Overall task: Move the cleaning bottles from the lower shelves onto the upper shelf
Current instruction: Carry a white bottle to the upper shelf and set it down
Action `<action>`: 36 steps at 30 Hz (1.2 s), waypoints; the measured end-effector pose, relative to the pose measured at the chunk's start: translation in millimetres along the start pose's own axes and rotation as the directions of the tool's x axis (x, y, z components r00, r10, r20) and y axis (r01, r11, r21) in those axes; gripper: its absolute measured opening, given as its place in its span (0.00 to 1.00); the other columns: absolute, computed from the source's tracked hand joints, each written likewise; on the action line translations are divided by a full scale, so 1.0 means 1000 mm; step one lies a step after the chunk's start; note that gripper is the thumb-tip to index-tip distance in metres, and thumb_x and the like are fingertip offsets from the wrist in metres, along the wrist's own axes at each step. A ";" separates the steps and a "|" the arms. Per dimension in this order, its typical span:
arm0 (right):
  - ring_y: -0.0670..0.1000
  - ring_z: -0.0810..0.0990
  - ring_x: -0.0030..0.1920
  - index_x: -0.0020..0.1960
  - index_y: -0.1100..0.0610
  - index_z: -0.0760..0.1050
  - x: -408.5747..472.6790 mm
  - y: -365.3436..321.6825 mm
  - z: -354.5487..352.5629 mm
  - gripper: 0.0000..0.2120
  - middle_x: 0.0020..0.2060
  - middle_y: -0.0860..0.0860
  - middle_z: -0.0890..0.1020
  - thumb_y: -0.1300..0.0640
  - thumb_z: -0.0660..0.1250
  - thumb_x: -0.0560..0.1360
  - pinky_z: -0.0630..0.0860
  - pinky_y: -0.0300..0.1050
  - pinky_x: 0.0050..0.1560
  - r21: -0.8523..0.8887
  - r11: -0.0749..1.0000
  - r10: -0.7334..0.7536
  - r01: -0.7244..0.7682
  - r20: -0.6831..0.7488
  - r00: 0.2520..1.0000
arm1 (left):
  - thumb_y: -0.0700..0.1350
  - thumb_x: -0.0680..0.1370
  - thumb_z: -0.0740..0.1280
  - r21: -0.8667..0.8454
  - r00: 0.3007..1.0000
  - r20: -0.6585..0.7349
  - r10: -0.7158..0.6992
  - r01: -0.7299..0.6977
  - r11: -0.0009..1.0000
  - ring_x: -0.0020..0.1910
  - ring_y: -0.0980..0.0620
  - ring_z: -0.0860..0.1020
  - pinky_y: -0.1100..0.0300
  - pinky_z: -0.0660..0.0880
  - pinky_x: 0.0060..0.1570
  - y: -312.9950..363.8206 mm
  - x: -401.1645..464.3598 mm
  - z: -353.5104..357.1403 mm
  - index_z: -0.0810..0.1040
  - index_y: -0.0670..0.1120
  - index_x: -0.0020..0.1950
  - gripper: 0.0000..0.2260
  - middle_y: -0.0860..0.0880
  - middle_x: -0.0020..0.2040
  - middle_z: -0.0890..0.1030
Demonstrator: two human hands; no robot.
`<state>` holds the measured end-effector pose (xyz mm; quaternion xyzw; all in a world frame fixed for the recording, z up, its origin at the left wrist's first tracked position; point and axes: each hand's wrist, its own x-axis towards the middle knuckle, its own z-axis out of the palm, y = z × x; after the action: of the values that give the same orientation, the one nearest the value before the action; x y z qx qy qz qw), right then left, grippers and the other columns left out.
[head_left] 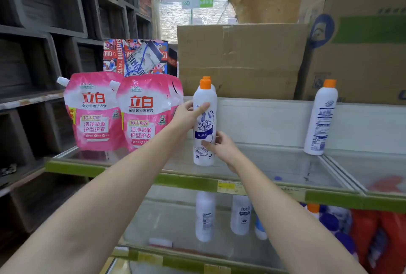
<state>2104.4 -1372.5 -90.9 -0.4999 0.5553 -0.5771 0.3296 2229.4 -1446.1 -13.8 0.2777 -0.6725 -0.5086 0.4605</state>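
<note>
Your left hand [186,115] wraps the upper body of a white cleaning bottle [205,124], thumb across its front; your right hand [222,147] pinches its lower body. The bottle stands upright near the front edge of the upper shelf [131,175]. It looks rigid, smooth, probably slippery and top-heavy; hold mid-body.

White bottles [205,124] with orange caps and blue labels, pink-and-white detergent pouches [96,111], a green-edged shelf [186,182], brown cardboard boxes [241,58].
</note>
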 end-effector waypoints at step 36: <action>0.59 0.78 0.55 0.63 0.53 0.67 0.066 0.009 0.008 0.21 0.59 0.56 0.78 0.46 0.70 0.77 0.76 0.51 0.51 -0.560 0.818 0.010 -0.133 -0.218 0.976 | 0.53 0.80 0.69 0.357 0.990 0.011 0.141 -0.136 0.924 0.47 0.51 0.81 0.63 0.76 0.37 -0.029 0.062 -0.006 0.72 0.47 0.66 0.18 0.48 0.51 0.81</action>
<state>2091.4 -1437.6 -86.2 -0.4919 0.7520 -0.4199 0.1271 2205.8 -1510.3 -19.9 0.3123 -0.7682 -0.3421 0.4419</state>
